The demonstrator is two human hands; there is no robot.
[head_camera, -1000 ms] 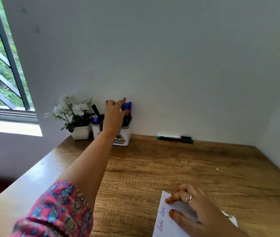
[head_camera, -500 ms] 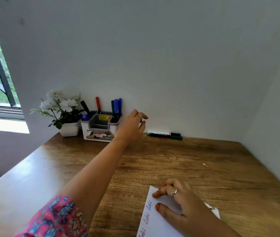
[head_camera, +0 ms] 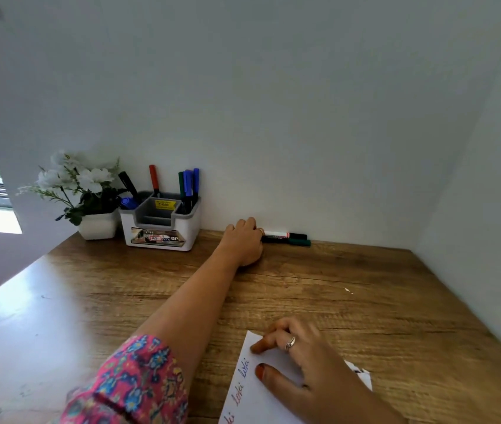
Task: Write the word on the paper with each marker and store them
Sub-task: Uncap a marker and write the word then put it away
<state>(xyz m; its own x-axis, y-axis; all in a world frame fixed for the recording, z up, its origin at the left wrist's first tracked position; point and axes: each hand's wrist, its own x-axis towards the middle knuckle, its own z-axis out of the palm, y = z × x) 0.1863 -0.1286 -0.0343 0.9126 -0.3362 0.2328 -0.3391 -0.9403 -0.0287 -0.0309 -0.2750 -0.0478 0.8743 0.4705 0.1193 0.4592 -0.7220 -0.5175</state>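
Observation:
Two markers lie side by side against the back wall: a white-barrelled one with a black cap point(head_camera: 285, 235) and a dark green one point(head_camera: 299, 242). My left hand point(head_camera: 243, 240) reaches across the table, its curled fingers covering the markers' left ends; whether they grip is hidden. My right hand point(head_camera: 313, 368) lies flat with fingers spread on the white paper point(head_camera: 243, 393) at the near edge. The paper carries the word written in blue and red along its left side. A white and grey marker holder point(head_camera: 160, 231) at the back left holds several markers: black, red, green and blue.
A white pot of white flowers point(head_camera: 97, 224) stands left of the holder. The wooden table point(head_camera: 395, 301) meets walls at the back and on the right. A window opening lies at the far left. A small white speck point(head_camera: 347, 290) rests on the wood.
My left hand left the holder, moved right along the wall and came down onto the two lying markers. The view shifted right. My right hand stayed on the paper.

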